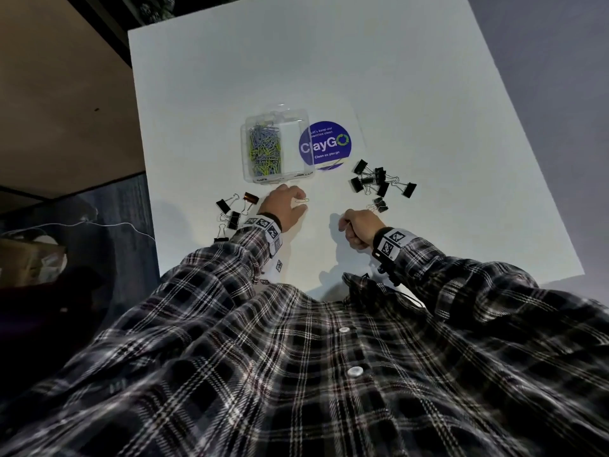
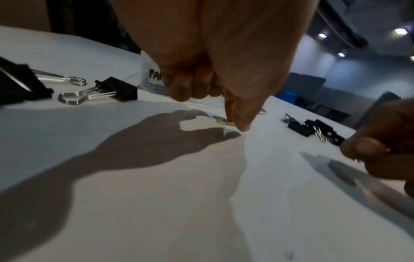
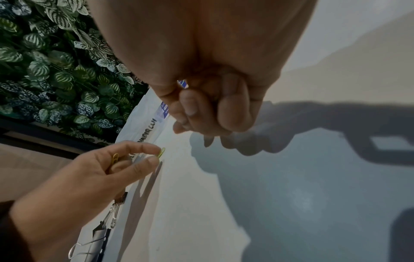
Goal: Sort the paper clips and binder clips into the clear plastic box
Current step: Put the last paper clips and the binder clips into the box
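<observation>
The clear plastic box (image 1: 277, 147) sits on the smooth white tabletop (image 1: 412, 94), its thin glossy walls rounded at the corners. Its left compartment holds a tangle of yellow-green and grey-blue wire paper clips (image 1: 264, 148); the right compartment looks bare. Just in front of the box, the left hand (image 1: 284, 206) pinches a slim yellow-green paper clip (image 3: 161, 152) between thumb and forefinger at the tabletop surface, and a gold one (image 3: 114, 159) lies tucked against its curled fingers. The right hand (image 1: 359, 227) is curled into a loose fist just above the tabletop; whether it holds anything cannot be told. Black folded-metal binder clips with silvery wire loop handles lie in two groups: a few at the left (image 1: 230, 212), a larger heap at the right (image 1: 379, 183). A round blue sticker (image 1: 326, 145) lies flat beside the box.
</observation>
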A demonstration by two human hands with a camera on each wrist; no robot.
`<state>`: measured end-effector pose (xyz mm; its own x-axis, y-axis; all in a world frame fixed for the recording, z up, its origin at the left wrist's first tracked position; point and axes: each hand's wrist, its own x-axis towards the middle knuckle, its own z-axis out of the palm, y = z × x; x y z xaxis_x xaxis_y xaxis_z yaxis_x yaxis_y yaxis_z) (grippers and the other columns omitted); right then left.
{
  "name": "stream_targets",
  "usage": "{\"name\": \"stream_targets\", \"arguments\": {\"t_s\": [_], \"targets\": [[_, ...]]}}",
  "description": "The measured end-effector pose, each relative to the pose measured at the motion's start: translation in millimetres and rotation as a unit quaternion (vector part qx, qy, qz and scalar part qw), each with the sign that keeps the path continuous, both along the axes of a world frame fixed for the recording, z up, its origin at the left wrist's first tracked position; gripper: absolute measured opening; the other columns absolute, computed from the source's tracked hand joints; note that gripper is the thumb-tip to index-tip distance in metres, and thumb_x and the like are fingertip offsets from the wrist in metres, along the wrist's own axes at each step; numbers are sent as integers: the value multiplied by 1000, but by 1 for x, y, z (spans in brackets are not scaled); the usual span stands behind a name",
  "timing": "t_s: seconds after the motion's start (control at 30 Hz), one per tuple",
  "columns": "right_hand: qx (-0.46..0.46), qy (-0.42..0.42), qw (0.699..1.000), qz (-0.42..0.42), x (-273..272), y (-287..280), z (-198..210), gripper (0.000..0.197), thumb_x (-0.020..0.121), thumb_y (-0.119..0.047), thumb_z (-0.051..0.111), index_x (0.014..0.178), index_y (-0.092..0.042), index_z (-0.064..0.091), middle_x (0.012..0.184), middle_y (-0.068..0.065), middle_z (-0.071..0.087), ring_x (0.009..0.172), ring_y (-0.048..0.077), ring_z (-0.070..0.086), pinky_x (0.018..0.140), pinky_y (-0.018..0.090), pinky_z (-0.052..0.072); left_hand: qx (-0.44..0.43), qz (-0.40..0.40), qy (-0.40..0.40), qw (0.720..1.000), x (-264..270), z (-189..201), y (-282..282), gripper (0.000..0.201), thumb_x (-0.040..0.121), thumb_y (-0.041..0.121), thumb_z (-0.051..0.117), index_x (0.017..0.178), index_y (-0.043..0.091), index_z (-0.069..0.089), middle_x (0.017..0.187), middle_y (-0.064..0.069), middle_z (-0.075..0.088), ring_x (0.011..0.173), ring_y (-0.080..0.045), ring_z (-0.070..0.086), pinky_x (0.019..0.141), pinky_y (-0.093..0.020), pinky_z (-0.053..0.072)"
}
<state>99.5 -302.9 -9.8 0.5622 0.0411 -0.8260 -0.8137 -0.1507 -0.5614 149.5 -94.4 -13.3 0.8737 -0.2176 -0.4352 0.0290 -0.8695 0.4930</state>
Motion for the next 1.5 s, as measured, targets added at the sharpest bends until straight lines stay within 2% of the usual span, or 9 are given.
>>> {"name": "stream_targets", "arguments": {"t_s": [0.13, 0.27, 0.4, 0.8, 0.97, 1.07, 1.17, 1.3, 1.5], "targets": [[51, 22, 998, -38, -1, -2, 3, 9, 86, -16, 44, 81, -9, 49, 47, 0, 31, 35, 14, 22, 46, 22, 14, 25, -3, -33, 999, 1, 2, -2, 13, 91, 24, 60, 99, 15, 63, 104, -9, 60, 96, -27, 58, 85, -36, 47], [98, 43, 989, -98, 2, -1, 3, 31, 98, -29, 39, 76, -11, 50, 52, 3, 37, 34, 16, 36, 37, 14, 21, 74, -29, 35, 996, -2, 13, -8, 17, 90, 25, 56, 99, 11, 61, 104, -10, 65, 96, -28, 60, 79, -33, 47], [122, 52, 984, -121, 5, 3, 5, 50, 99, -48, 37, 70, -11, 53, 53, 6, 49, 47, 22, 47, 43, 24, 30, 119, -48, 87, 988, -15, 16, -13, 34, 94, 33, 46, 113, 5, 50, 110, -15, 63, 98, -33, 59, 79, -35, 47], [118, 39, 981, -150, 10, 31, 16, 37, 100, -26, 29, 79, -6, 53, 60, 13, 53, 51, 25, 49, 52, 29, 36, -115, 42, 123, 985, -37, 67, -45, 34, 98, 17, 34, 65, 17, 43, 86, -17, 55, 75, -25, 47, 65, -25, 36], [90, 21, 988, -123, 20, 26, -36, 15, 81, -26, 50, 81, -15, 60, 85, 10, 59, 74, 28, 60, 71, 43, 52, -100, 42, 63, 992, -38, 66, -58, 20, 96, 25, 46, 89, 9, 57, 89, -13, 67, 76, -26, 62, 65, -28, 50], [119, 27, 980, -160, 16, 32, -12, 20, 95, -18, 38, 83, -13, 54, 79, 8, 56, 67, 23, 56, 55, 30, 55, -77, 16, 18, 997, -40, 62, -62, 24, 95, 27, 49, 95, 7, 62, 95, -15, 70, 89, -30, 63, 73, -31, 47], [155, 4, 973, -174, 11, 36, 9, 27, 101, -16, 32, 82, -13, 52, 78, 8, 53, 66, 21, 53, 45, 24, 54, -78, -2, -3, 997, -41, 61, -65, 31, 98, 28, 42, 102, 8, 65, 101, -17, 70, 94, -33, 63, 82, -37, 51], [193, 7, 957, -217, 13, 33, 9, 27, 98, -17, 34, 84, -10, 55, 75, 9, 57, 65, 23, 56, 51, 29, 52, -109, 8, -42, 993, -42, 66, -61, 35, 97, 32, 36, 107, 18, 65, 101, -12, 72, 92, -30, 65, 83, -38, 53], [160, 55, 971, -166, 21, 29, 12, 28, 87, -19, 31, 62, -16, 41, 52, 1, 41, 40, 16, 33, 43, 19, 20, -154, 179, -120, 964, -41, 61, -20, 29, 96, 37, 38, 94, 28, 65, 86, 6, 72, 86, -18, 68, 82, -35, 55]]}}
